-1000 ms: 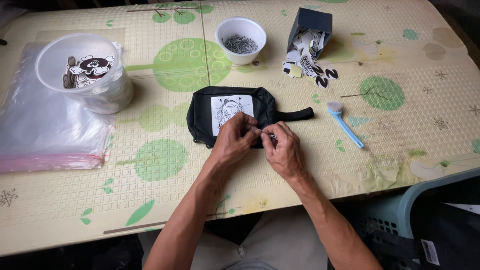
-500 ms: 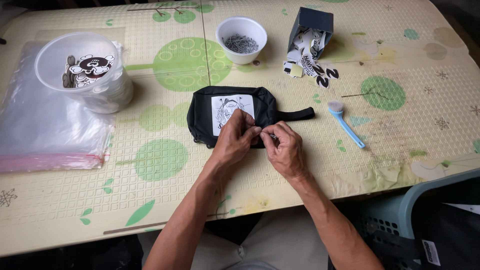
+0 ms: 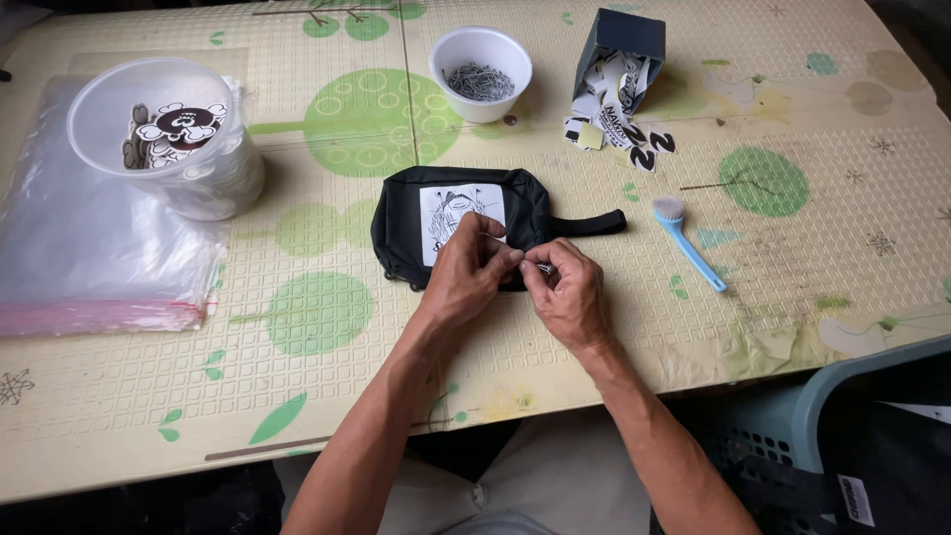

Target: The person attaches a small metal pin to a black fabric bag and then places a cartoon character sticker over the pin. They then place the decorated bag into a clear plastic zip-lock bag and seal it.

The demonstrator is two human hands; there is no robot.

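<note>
One black pouch [image 3: 466, 223], left hand [image 3: 466, 277], right hand [image 3: 567, 295], two white bowls [image 3: 480, 59], one blue brush [image 3: 690, 243]

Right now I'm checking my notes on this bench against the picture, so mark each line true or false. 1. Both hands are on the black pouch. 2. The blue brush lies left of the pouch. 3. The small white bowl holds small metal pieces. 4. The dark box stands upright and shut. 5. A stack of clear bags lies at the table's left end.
1. True: the left hand and right hand meet at the near edge of the black pouch.
2. False: the blue brush lies to its right.
3. True: the small white bowl holds them.
4. False: the dark box is tipped over, labels spilling out.
5. True: the clear bags.
</note>
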